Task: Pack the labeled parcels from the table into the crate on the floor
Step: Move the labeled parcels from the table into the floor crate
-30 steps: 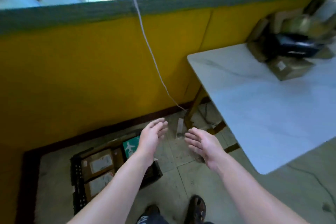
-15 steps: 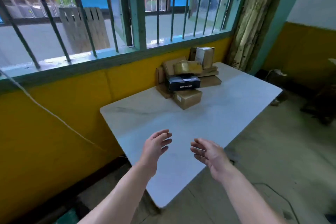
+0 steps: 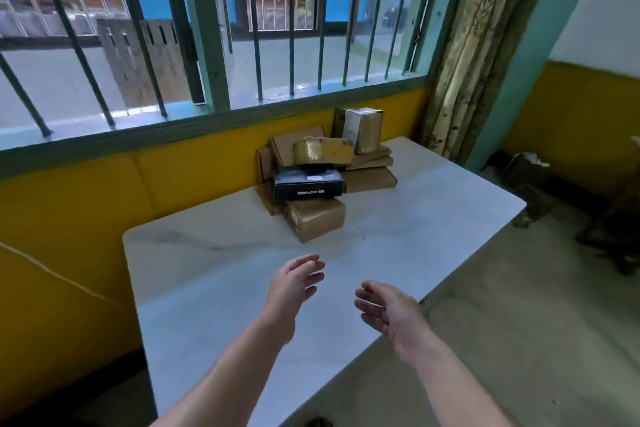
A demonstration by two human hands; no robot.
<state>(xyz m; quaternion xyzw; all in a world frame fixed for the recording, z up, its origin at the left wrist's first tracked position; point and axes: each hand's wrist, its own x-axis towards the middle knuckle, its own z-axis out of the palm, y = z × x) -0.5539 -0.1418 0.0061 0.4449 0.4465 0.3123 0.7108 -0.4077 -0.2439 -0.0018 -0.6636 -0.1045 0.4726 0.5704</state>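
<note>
Left hand (image 3: 294, 284): empty, fingers loosely spread and slightly bent, palm turned inward, raised over the white table (image 3: 207, 288).
Right hand (image 3: 391, 312): empty too, fingers relaxed and wide, palm facing the left hand, near the table's front edge.
Parcels: heaped together well beyond both hands, at the table's far side against the yellow wall (image 3: 86, 204).
Brown parcel (image 3: 317, 222): closest of the heap to the hands, lying flat, long axis running left to right, one lower corner pointing toward the hands; small label on its left end, not readable.
Black box (image 3: 308, 184): resting on top of the brown parcel, long axis left to right, long side facing the hands; white print along that side, too small to read.
Gold-taped parcel (image 3: 322, 151): above and behind the black box, lying crosswise.
Upright box (image 3: 363, 130): farthest right of the hands, standing on end on flat cartons (image 3: 369, 180), long axis vertical; pale label, writing illegible.
</note>
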